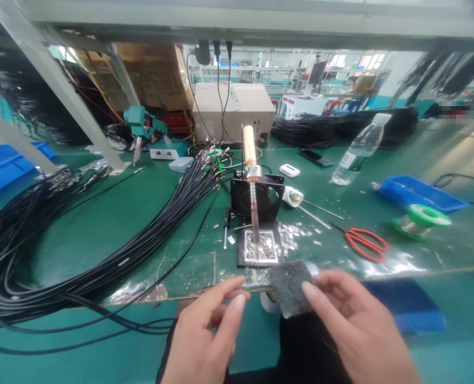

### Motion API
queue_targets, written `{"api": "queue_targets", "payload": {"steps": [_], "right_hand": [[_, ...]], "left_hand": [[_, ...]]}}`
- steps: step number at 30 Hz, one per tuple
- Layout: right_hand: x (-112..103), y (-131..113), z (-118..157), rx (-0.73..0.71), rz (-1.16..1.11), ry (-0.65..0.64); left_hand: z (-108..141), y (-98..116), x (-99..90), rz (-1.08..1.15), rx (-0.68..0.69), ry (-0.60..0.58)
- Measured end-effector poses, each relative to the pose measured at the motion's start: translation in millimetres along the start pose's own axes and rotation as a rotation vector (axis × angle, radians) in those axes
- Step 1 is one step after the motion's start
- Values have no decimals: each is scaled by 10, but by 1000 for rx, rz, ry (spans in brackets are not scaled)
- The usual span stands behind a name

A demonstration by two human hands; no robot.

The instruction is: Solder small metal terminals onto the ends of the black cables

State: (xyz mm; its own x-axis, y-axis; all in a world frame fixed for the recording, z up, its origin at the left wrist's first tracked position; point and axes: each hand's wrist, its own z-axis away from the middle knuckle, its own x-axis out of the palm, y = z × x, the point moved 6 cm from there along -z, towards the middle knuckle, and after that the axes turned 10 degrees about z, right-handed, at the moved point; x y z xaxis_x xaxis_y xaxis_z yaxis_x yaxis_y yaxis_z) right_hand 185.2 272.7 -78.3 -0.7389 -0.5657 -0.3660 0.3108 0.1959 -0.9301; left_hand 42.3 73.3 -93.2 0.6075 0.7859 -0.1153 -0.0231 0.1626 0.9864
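Note:
My right hand (pixel 352 320) pinches a thin, dark grey, roughly square piece (pixel 290 288) between thumb and fingers, just past the table's front edge. To its left, my left hand (pixel 210 325) has loosely bent fingers, with thumb and forefinger apart and nothing visible between them. Beyond both hands lies a dark plate (pixel 242 258) with a white-framed square of small metal pieces. A wooden-handled soldering iron (pixel 250 152) stands over it, tip down. More small silvery pieces (pixel 290 234) are scattered to the right of the plate. A black fan frame (pixel 237 197) stands behind the iron.
A thick bundle of black cables (pixel 141 245) curves across the left side and hangs over the edge. On the right are orange-handled scissors (pixel 367 244), a green solder spool (pixel 423 220), a blue tray (pixel 424 194) and a water bottle (pixel 359 152). A small screwdriver (pixel 226 226) lies left of the plate.

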Motion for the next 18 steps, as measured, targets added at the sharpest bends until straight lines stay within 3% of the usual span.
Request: {"api": "queue_targets", "payload": {"steps": [2,5,9,12,18], "right_hand": [[198,33,43,2,-54,-101],[417,125,76,26,-106,-175],[583,163,84,77,-114,-227],[607,105,56,89,-76,-194],[654,-4,-31,-23,41,-187]], "left_hand": [[-14,-68,99,62,-128,-53],[-84,-48,155,111,-191,-59],[-184,27,101,117,-146,27],[-239,55,65,102,-96,50],[-289,105,5,30,14,101]]}}
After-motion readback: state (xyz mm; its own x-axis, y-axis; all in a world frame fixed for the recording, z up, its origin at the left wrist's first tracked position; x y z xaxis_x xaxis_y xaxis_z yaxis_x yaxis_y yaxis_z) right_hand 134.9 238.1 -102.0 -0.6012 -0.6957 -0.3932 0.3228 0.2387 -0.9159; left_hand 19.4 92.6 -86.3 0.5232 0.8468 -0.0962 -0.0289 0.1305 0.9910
